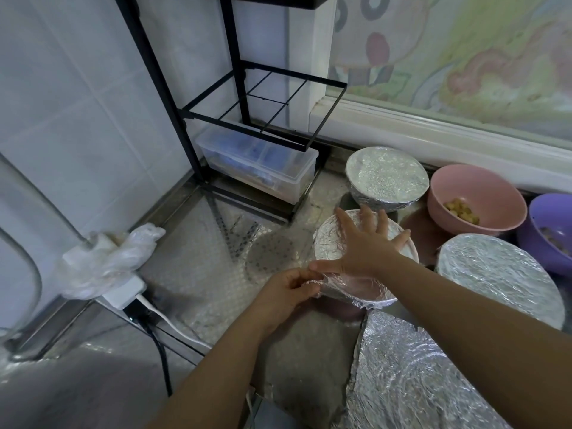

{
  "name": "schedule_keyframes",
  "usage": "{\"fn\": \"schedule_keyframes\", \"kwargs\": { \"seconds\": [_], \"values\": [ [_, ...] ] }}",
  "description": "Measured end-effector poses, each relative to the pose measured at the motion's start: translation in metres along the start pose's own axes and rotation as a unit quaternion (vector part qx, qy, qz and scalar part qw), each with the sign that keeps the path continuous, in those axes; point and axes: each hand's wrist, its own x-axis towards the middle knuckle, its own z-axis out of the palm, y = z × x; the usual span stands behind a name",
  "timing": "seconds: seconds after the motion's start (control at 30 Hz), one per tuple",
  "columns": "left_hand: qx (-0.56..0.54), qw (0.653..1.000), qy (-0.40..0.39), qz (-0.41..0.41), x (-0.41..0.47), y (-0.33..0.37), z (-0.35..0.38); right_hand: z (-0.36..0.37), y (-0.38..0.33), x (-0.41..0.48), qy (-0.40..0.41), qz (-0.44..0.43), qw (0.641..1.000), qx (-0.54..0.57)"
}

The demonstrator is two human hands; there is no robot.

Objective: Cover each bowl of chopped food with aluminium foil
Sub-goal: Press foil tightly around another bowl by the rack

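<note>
Underneath right hand (365, 249), bowl (356, 293), left hand (284, 294) pinching

Left grip (286, 292): seen bare, fingers and thumb uncovered.
Right grip (368, 243): seen bare, all five digits shown.
Left forearm (216, 366): shown unclothed from wrist to the near edge of the view.
Right forearm (464, 305): shown unclothed from wrist to the near right edge.
</note>
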Motion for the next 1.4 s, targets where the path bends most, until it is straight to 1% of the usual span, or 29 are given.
{"fn": "schedule_keyframes", "kwargs": {
  "seconds": [0.17, 0.2, 0.27, 0.43, 0.57, 0.67, 0.77, 0.83, 0.9, 0.93, 1.03, 1.1, 1.2, 1.27, 1.33, 1.4],
  "values": [
    [0.122, 0.992, 0.002, -0.013, 0.010, 0.020, 0.000, 0.002, 0.001, 0.002, 0.004, 0.000, 1.000, -0.007],
    [0.137, 0.990, 0.004, -0.018, 0.012, 0.022, 0.000, 0.002, 0.001, 0.002, 0.006, 0.000, 1.000, -0.007],
    [0.127, 0.992, 0.006, -0.028, 0.012, 0.022, 0.002, 0.003, 0.001, 0.002, 0.008, 0.000, 1.000, -0.005],
    [0.015, 0.996, 0.042, -0.082, 0.014, 0.016, 0.011, 0.002, 0.000, 0.000, 0.013, 0.000, 1.000, -0.003],
    [-0.133, 0.979, 0.114, -0.107, 0.014, 0.011, 0.022, 0.003, 0.001, 0.000, 0.012, -0.003, 1.000, 0.000],
    [-0.274, 0.941, 0.154, -0.121, 0.010, 0.009, 0.038, 0.003, 0.001, 0.001, 0.018, -0.006, 1.000, 0.006],
    [-0.400, 0.881, 0.201, -0.155, 0.007, 0.014, 0.058, 0.004, 0.002, 0.001, 0.022, -0.007, 1.000, 0.007],
    [-0.434, 0.853, 0.239, -0.162, 0.008, 0.019, 0.068, 0.006, 0.003, 0.003, 0.026, -0.008, 1.000, 0.008],
    [-0.438, 0.844, 0.266, -0.157, 0.008, 0.025, 0.076, 0.007, 0.003, 0.003, 0.030, -0.009, 0.999, 0.007],
    [-0.427, 0.846, 0.281, -0.149, 0.008, 0.026, 0.079, 0.008, 0.003, 0.003, 0.032, -0.010, 0.999, 0.004],
    [-0.373, 0.867, 0.312, -0.106, 0.008, 0.022, 0.087, 0.008, 0.002, 0.003, 0.036, -0.009, 0.999, 0.001],
    [-0.335, 0.883, 0.318, -0.080, 0.009, 0.016, 0.091, 0.008, 0.002, 0.002, 0.038, -0.008, 0.999, -0.001],
    [-0.232, 0.916, 0.324, -0.043, 0.007, 0.014, 0.097, 0.009, 0.002, 0.004, 0.041, -0.005, 0.999, -0.004],
    [-0.189, 0.926, 0.326, -0.009, 0.002, 0.016, 0.100, 0.009, 0.002, 0.004, 0.043, -0.005, 0.999, -0.008],
    [-0.173, 0.932, 0.319, 0.011, 0.000, 0.018, 0.100, 0.008, 0.002, 0.003, 0.042, -0.007, 0.999, -0.010],
    [-0.179, 0.938, 0.298, 0.006, 0.002, 0.015, 0.098, 0.007, 0.001, 0.001, 0.040, -0.009, 0.999, -0.010]
  ]
}}
